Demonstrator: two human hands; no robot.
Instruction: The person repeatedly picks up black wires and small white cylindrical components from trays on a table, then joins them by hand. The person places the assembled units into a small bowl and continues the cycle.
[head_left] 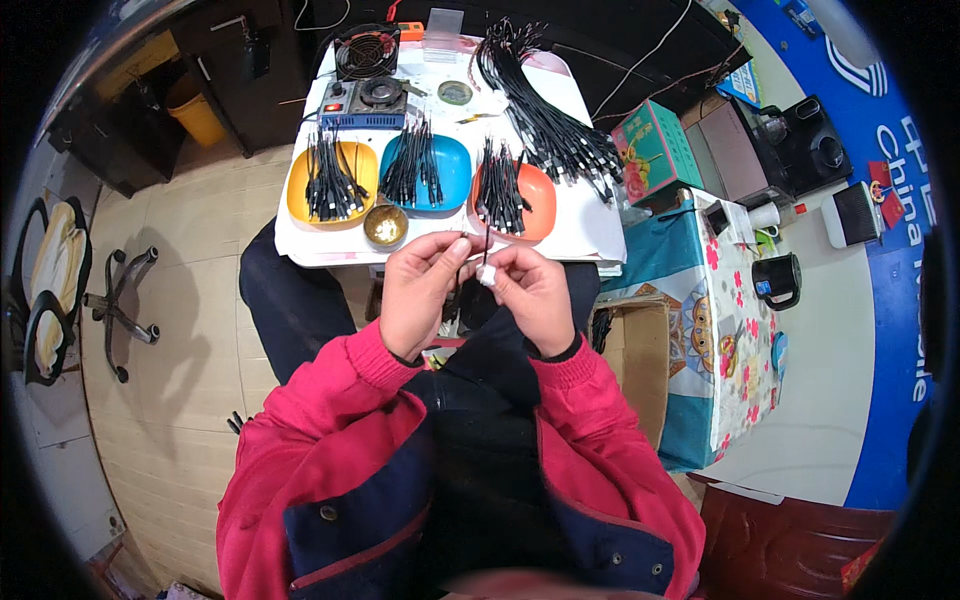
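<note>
Over my lap, just off the table's front edge, my left hand (425, 287) is closed, thumb and fingers pinching a thin black cable (487, 240). Close beside it, my right hand (533, 297) pinches the same cable. A small white piece (486, 274), perhaps tissue or a finger wrap, shows at my right fingertips. Ahead of my hands, short black cables fill a yellow tray (296, 208), a blue tray (460, 170) and an orange tray (540, 205). A small brown bowl (386, 226) stands between the yellow tray and my left hand.
A large bundle of black cables (545, 110) lies across the table's back right. A blue soldering-type device (365, 103) and a black fan (367, 52) stand at the back left. On the right are a cardboard box (637, 365) and a cloth-covered table (655, 250).
</note>
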